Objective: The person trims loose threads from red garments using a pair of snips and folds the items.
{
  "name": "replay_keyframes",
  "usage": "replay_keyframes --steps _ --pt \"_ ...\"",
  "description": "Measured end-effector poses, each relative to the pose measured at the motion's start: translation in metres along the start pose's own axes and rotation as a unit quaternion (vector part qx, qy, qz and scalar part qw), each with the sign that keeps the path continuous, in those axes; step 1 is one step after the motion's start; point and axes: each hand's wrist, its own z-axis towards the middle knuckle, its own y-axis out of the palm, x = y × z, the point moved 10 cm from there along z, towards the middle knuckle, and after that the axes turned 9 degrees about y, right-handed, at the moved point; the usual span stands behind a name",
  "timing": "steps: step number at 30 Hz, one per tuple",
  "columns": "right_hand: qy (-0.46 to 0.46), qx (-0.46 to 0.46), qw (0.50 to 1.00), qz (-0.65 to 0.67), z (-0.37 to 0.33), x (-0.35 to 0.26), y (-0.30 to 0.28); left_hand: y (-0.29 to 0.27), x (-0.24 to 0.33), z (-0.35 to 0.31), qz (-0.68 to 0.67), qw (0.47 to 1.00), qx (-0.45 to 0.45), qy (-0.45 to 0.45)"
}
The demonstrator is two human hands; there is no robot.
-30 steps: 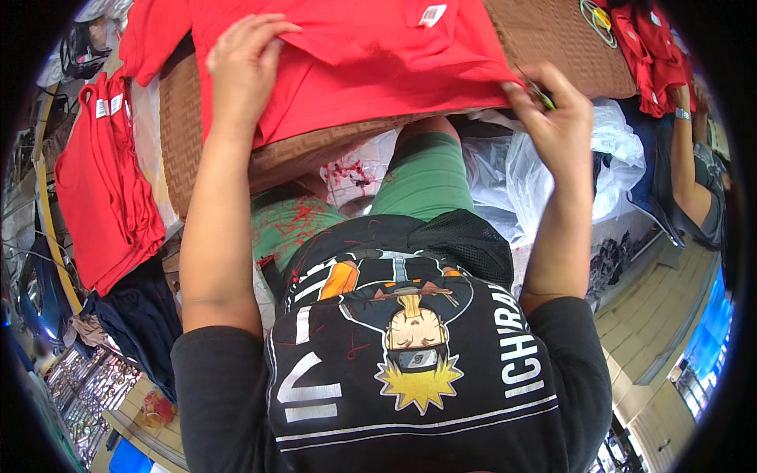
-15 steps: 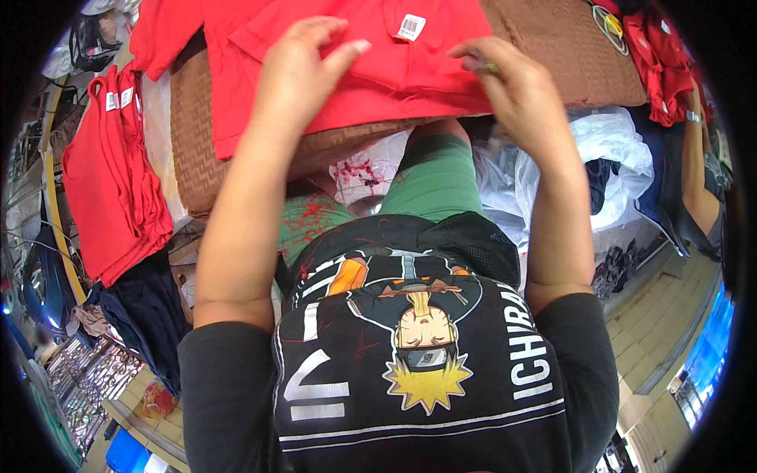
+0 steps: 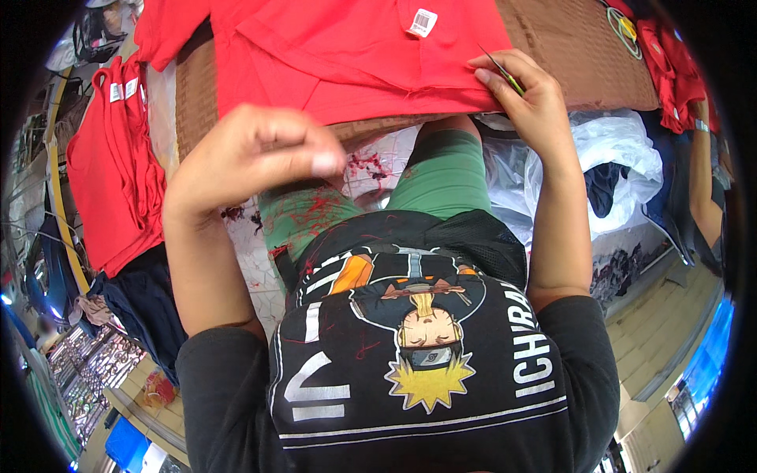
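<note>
A red garment [image 3: 339,59] with a white tag [image 3: 423,23] lies spread over a brown textured cloth [image 3: 579,51]. My right hand [image 3: 536,102] is at the garment's near right edge. Its fingers are closed around a slim pointed tool [image 3: 512,81], dark at the tip and yellow-green along the body; its exact kind is not clear. Apart from the garment, my left hand [image 3: 256,154] hangs above my left thigh. Its fingers are curled with the thumb against them, and whatever they may pinch cannot be made out.
Folded red garments [image 3: 114,169] hang at the left above dark cloth [image 3: 142,307]. Clear plastic bags [image 3: 615,162] lie right of my legs. Red thread scraps [image 3: 315,213] dot my green shorts. Another person's arm [image 3: 700,177] reaches red garments [image 3: 670,75] at far right.
My left hand has come back from over the garment toward my body, its fingers curling. The right hand has shifted slightly right and down, with the tool now pointing up-left.
</note>
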Motion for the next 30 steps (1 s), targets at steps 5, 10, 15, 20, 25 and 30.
replay_keyframes --steps 5,10,15,20,25,30 --pt "-0.044 0.007 0.999 -0.03 -0.012 -0.019 0.004 -0.027 -0.003 0.032 0.379 0.876 0.243 0.175" --pt "-0.058 -0.006 0.998 -0.004 -0.016 -0.018 0.003 -0.044 -0.004 0.035 0.37 0.853 0.295 0.221" --pt "-0.098 0.001 0.995 -0.035 -0.018 -0.028 0.009 -0.054 0.016 0.026 0.401 0.829 0.316 0.228" --pt "0.126 -0.07 0.966 0.217 -0.012 0.004 0.01 -0.06 0.034 0.011 0.474 0.782 0.329 0.235" --pt "-0.056 -0.011 0.998 -0.016 -0.015 -0.038 0.007 -0.065 0.03 0.009 0.489 0.775 0.328 0.228" --pt "-0.06 -0.02 0.997 -0.055 -0.018 -0.033 0.008 -0.063 0.034 0.009 0.521 0.759 0.32 0.222"
